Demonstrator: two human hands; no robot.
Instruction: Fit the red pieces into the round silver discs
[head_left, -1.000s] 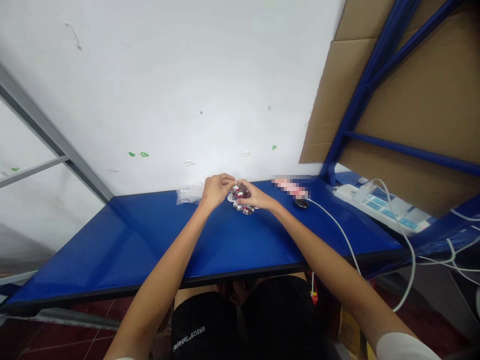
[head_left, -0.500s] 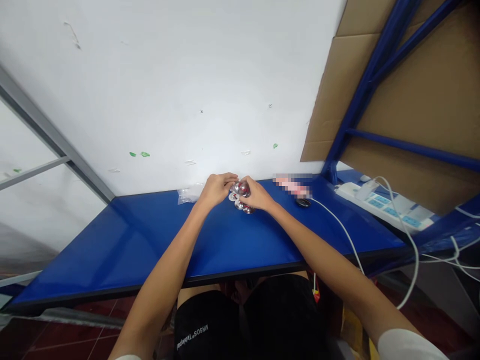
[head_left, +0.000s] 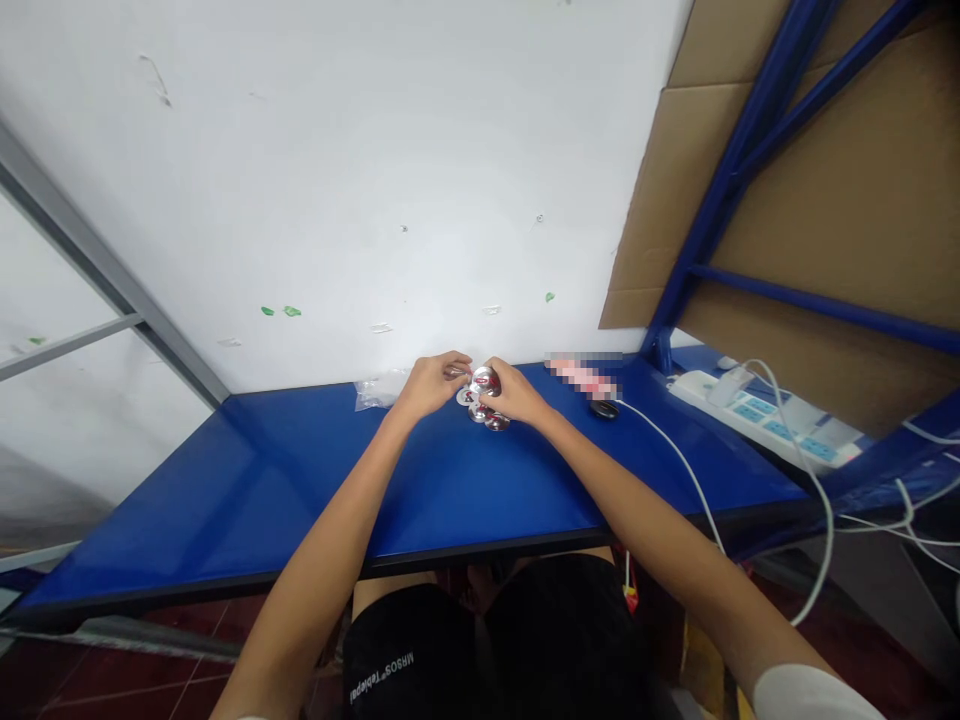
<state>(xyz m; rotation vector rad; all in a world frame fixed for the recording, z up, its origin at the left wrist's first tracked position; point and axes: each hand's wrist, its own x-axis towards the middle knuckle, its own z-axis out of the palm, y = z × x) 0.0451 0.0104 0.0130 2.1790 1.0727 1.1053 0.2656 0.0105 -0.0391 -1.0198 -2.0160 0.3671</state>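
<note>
My left hand [head_left: 427, 384] and my right hand [head_left: 516, 396] meet at the far middle of the blue table [head_left: 465, 480]. Together they pinch a small shiny round metal piece [head_left: 485, 379] with red on it, held just above the tabletop. Under the hands lie a few more shiny round pieces [head_left: 487, 418] on the table. The fingertips hide part of the held piece.
A crumpled clear plastic bag [head_left: 379, 388] lies left of the hands by the white wall. To the right sit a black round object [head_left: 604, 408] with a white cable [head_left: 690, 470], and a white power strip [head_left: 757, 415]. Blue shelving with cardboard [head_left: 787, 200] stands at right.
The held round piece has turned and risen slightly between my fingers; both hands stayed in the same spot.
</note>
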